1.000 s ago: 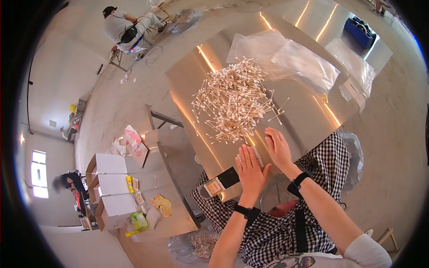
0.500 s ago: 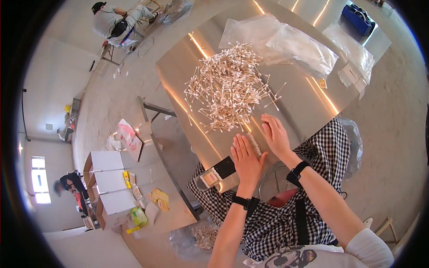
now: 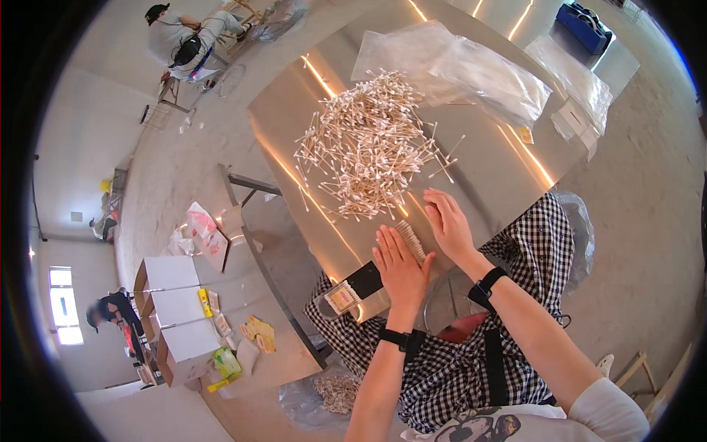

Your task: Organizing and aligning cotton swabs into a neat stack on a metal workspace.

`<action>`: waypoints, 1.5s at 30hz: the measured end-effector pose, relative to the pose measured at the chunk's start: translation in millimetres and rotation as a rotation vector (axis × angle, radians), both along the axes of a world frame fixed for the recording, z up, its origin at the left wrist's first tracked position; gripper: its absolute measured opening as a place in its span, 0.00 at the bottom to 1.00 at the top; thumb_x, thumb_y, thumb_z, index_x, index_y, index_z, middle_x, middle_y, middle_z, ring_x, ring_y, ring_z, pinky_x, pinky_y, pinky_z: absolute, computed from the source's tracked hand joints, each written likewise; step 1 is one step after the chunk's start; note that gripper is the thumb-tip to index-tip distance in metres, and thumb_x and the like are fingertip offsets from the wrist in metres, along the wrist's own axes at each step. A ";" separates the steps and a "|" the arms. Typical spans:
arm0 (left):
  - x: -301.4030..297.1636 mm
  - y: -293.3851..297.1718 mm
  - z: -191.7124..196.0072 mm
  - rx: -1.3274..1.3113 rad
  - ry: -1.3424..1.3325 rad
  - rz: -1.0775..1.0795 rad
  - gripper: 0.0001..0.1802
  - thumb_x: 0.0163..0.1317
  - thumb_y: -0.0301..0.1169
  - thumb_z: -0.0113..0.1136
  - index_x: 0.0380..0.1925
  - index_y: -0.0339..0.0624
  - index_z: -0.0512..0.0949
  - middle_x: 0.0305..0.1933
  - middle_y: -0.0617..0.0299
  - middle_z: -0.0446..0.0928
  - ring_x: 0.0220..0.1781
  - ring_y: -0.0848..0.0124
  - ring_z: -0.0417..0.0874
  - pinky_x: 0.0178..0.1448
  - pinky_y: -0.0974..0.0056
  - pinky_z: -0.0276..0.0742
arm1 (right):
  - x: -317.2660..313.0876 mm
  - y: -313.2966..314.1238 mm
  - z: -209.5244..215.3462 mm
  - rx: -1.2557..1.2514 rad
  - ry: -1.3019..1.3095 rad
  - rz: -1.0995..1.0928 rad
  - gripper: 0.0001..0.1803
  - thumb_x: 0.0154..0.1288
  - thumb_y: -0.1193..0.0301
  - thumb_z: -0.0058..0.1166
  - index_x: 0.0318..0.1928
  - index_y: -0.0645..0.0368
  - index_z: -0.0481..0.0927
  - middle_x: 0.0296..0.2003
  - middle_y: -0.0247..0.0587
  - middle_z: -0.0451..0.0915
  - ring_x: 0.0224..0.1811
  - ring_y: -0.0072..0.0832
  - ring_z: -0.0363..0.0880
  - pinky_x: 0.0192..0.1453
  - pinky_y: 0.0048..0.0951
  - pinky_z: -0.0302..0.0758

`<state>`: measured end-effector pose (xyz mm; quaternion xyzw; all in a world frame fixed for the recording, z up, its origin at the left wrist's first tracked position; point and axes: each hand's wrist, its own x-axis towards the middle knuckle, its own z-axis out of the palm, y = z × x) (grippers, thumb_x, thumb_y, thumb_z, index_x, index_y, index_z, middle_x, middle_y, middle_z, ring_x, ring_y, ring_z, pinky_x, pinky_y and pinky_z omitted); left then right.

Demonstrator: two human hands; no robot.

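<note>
A big heap of cotton swabs (image 3: 368, 144) lies on a shiny steel table (image 3: 486, 158). Near the table's front edge a small aligned bundle of swabs (image 3: 412, 240) rests between my two flat hands. My left hand (image 3: 401, 267) presses against its left side, fingers together and stretched out. My right hand (image 3: 448, 225) stands on the bundle's right side, likewise flat with straight fingers. Both wrists wear black bands. Neither hand grips anything.
Clear plastic bags (image 3: 471, 66) lie at the table's far side. A small printed box (image 3: 341, 297) sits at the near edge by a dark object. White cartons (image 3: 173, 309) stand on the floor to the left. Other people sit at the far left (image 3: 177, 37) and lower left (image 3: 110, 317).
The view has tilted, so the table and heap sit lower and larger. Both hands have stayed flat on either side of the small bundle, pressing it together.
</note>
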<state>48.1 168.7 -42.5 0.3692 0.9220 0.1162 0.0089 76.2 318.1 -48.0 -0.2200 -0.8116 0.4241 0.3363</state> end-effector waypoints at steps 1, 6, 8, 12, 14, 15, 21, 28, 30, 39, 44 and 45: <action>0.2 0.4 0.6 0.000 -0.017 0.003 0.53 0.67 0.59 0.54 0.73 0.22 0.51 0.80 0.35 0.47 0.82 0.45 0.46 0.82 0.43 0.42 | 0.7 0.4 -0.1 0.002 -0.001 -0.005 0.09 0.72 0.73 0.53 0.49 0.62 0.76 0.52 0.47 0.80 0.57 0.46 0.77 0.60 0.40 0.75; -2.4 -0.4 2.5 0.064 -0.049 0.021 0.51 0.69 0.57 0.53 0.74 0.24 0.49 0.80 0.35 0.44 0.83 0.45 0.43 0.82 0.44 0.40 | -0.5 -1.1 -1.9 -0.020 -0.001 -0.005 0.09 0.72 0.73 0.53 0.48 0.63 0.76 0.52 0.47 0.80 0.57 0.46 0.77 0.60 0.40 0.74; -2.0 -7.5 6.3 0.093 -0.078 0.041 0.50 0.70 0.56 0.52 0.75 0.26 0.48 0.81 0.36 0.43 0.83 0.46 0.43 0.82 0.44 0.40 | -0.6 -0.2 -2.8 -0.007 0.017 0.007 0.09 0.72 0.73 0.53 0.48 0.63 0.76 0.52 0.47 0.80 0.57 0.46 0.77 0.60 0.40 0.74; -11.1 -24.6 14.8 0.595 -0.224 0.271 0.41 0.78 0.50 0.40 0.78 0.34 0.43 0.83 0.44 0.40 0.84 0.52 0.41 0.83 0.50 0.38 | 1.1 3.7 1.8 -0.022 0.006 0.008 0.09 0.72 0.73 0.53 0.49 0.63 0.76 0.52 0.47 0.80 0.57 0.46 0.77 0.59 0.40 0.75; -19.2 -34.9 18.0 0.730 -0.355 0.424 0.35 0.82 0.46 0.30 0.78 0.38 0.40 0.83 0.49 0.42 0.84 0.58 0.43 0.83 0.54 0.39 | 2.7 5.6 0.9 -0.072 0.021 0.002 0.10 0.73 0.72 0.53 0.50 0.63 0.76 0.53 0.48 0.79 0.56 0.47 0.77 0.58 0.40 0.76; -22.2 -37.5 16.4 0.730 -0.355 0.427 0.35 0.82 0.46 0.30 0.78 0.38 0.40 0.83 0.49 0.42 0.84 0.58 0.43 0.83 0.54 0.39 | 2.4 4.1 -0.3 -0.072 0.020 0.004 0.10 0.73 0.72 0.53 0.50 0.63 0.76 0.53 0.48 0.79 0.56 0.47 0.77 0.58 0.40 0.76; -35.6 -19.9 6.4 1.366 -0.724 0.445 0.35 0.81 0.48 0.32 0.78 0.40 0.43 0.81 0.45 0.50 0.83 0.59 0.47 0.84 0.54 0.38 | -6.4 -15.4 0.9 -0.600 0.175 0.076 0.15 0.79 0.67 0.47 0.58 0.62 0.73 0.58 0.42 0.78 0.61 0.34 0.77 0.63 0.34 0.73; -21.5 8.8 8.4 1.562 -0.885 0.499 0.39 0.79 0.53 0.34 0.78 0.39 0.42 0.80 0.43 0.51 0.83 0.57 0.49 0.84 0.55 0.39 | -17.1 -56.4 3.9 -0.849 0.217 0.220 0.22 0.81 0.60 0.44 0.64 0.63 0.69 0.62 0.41 0.73 0.66 0.27 0.69 0.72 0.31 0.62; -21.4 11.5 9.5 1.545 -0.919 0.441 0.40 0.79 0.53 0.33 0.78 0.39 0.41 0.80 0.42 0.51 0.83 0.57 0.48 0.84 0.55 0.38 | -18.3 -56.6 4.2 -0.875 0.235 0.246 0.24 0.81 0.58 0.43 0.64 0.64 0.68 0.63 0.42 0.73 0.67 0.27 0.68 0.73 0.31 0.61; -28.3 10.4 15.9 1.612 -0.925 0.475 0.40 0.79 0.55 0.31 0.78 0.39 0.42 0.80 0.43 0.51 0.83 0.55 0.46 0.84 0.54 0.36 | -26.4 -41.5 -2.1 -0.969 0.340 0.210 0.26 0.82 0.56 0.41 0.66 0.64 0.67 0.62 0.43 0.73 0.70 0.29 0.65 0.77 0.33 0.56; -28.4 8.4 13.1 1.565 -0.903 0.444 0.40 0.79 0.56 0.31 0.78 0.38 0.43 0.80 0.42 0.51 0.83 0.55 0.46 0.84 0.54 0.36 | -23.2 -47.6 -0.5 -1.022 0.334 0.227 0.28 0.82 0.53 0.39 0.66 0.65 0.66 0.65 0.46 0.71 0.72 0.30 0.64 0.78 0.34 0.56; -30.6 5.5 13.2 1.583 -0.907 0.456 0.41 0.78 0.56 0.31 0.78 0.38 0.43 0.80 0.41 0.51 0.83 0.55 0.47 0.84 0.54 0.35 | -20.2 -42.3 -0.2 -1.025 0.330 0.220 0.28 0.82 0.53 0.39 0.66 0.65 0.66 0.65 0.46 0.71 0.72 0.30 0.64 0.78 0.34 0.56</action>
